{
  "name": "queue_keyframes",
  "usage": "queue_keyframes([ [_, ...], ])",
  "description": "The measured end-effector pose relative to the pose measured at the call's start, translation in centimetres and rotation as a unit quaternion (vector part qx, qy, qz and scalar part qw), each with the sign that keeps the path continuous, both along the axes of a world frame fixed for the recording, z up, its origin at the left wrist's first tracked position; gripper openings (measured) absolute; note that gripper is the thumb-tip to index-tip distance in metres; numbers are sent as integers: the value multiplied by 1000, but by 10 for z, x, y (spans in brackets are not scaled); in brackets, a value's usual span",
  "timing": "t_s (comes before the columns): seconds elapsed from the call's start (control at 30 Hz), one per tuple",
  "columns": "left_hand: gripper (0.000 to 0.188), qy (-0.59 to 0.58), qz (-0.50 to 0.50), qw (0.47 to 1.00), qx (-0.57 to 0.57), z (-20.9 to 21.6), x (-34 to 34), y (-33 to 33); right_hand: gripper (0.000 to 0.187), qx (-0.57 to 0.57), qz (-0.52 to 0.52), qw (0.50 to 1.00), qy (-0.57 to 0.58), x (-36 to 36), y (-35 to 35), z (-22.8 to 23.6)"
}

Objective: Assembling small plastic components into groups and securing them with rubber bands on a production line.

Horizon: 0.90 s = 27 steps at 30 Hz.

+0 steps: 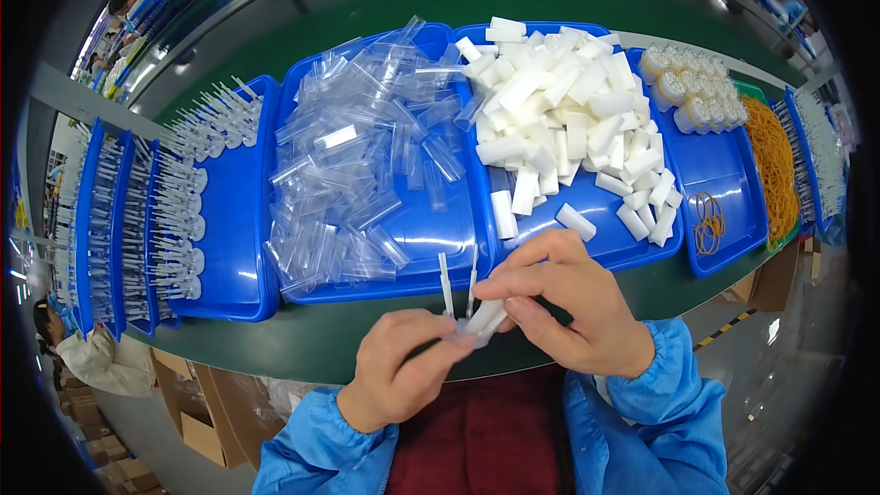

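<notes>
In front of my body, above the near table edge, both hands come together on one small assembly. My left hand is closed in a pinch on the base of a white plastic part with two thin upright stems. A white foam-like piece lies against that base, tilted between the hands. My right hand pinches this white piece with the thumb, and its index fingertip is beside the right stem. My fingers hide how the two pieces meet. Similar stemmed parts stand in the left blue tray.
Clear plastic sleeves fill one blue tray; white blocks heap in another. Rightward are bundled white-and-yellow rolls, loose rubber bands and a mass of orange bands. Cardboard boxes stand below the table.
</notes>
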<state>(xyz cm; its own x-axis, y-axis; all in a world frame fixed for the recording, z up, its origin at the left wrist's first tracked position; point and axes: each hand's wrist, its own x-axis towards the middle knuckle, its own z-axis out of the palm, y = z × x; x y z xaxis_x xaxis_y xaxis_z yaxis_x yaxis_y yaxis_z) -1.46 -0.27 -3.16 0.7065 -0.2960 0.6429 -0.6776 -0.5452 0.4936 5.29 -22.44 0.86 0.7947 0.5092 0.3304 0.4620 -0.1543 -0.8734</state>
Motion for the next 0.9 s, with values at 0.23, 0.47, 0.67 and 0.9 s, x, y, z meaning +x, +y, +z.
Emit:
queue_keyframes([
  [0.23,41,89,-5,994,-59,4,5,-3,23,29,18,999,16,-1,1,-8],
  [0.47,34,188,1,969,-159,0,-9,5,31,32,-43,997,48,8,-6,-6],
  [0.67,33,201,-22,966,-162,-6,-7,5,32,140,66,940,304,5,-11,-15],
  [0.9,28,263,-54,928,-259,-11,-10,4,29,136,120,916,357,8,-19,-12],
])
